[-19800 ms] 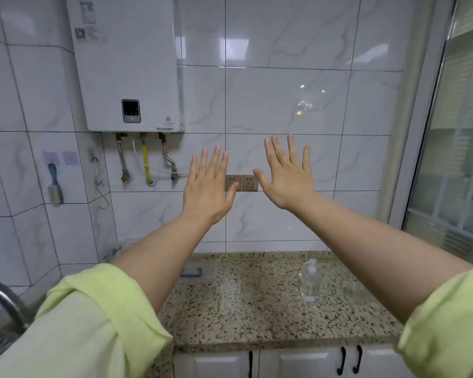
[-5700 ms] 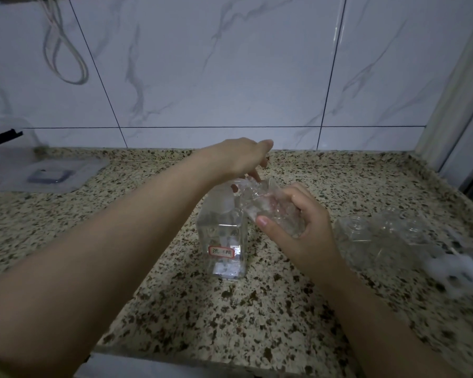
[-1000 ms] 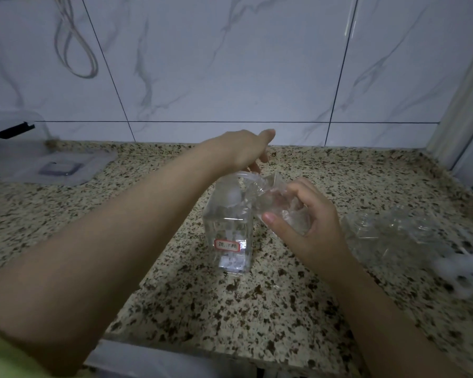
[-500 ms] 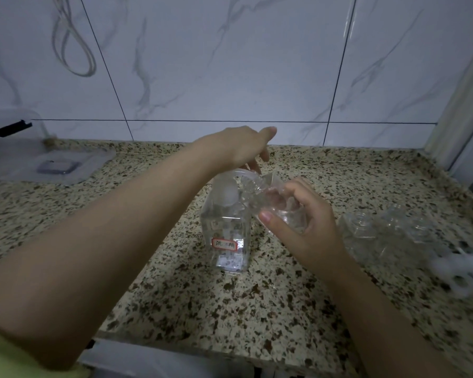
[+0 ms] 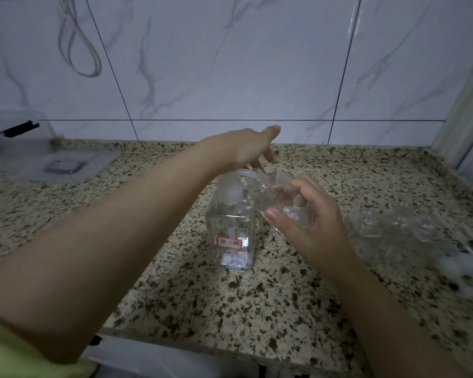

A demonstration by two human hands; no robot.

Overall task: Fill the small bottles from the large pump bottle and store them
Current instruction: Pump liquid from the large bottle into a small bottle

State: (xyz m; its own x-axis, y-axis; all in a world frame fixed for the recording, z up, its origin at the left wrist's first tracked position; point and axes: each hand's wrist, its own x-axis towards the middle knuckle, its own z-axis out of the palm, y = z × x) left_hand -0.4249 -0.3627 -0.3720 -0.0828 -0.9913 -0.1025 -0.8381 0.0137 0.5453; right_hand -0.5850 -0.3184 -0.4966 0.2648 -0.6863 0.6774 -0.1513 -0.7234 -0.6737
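A large clear square pump bottle (image 5: 231,236) with a red-bordered label stands mid-counter. My left hand (image 5: 243,148) lies over its pump head with fingers mostly straight, pressing on top. My right hand (image 5: 306,216) grips a small clear bottle (image 5: 279,195), tilted so that its mouth meets the pump spout. Several more small clear bottles (image 5: 393,230) lie on the counter to the right, with white caps (image 5: 464,271) beside them.
The speckled granite counter (image 5: 257,304) ends at a front edge near me. A clear plastic box (image 5: 11,132) and its flat lid (image 5: 63,165) sit at the back left. Marble wall tiles (image 5: 230,64) rise behind, with a cable looped at the upper left.
Almost nothing differs over the last second: my left hand stays on the pump head and my right hand keeps the small bottle at the spout. The view shifted slightly.
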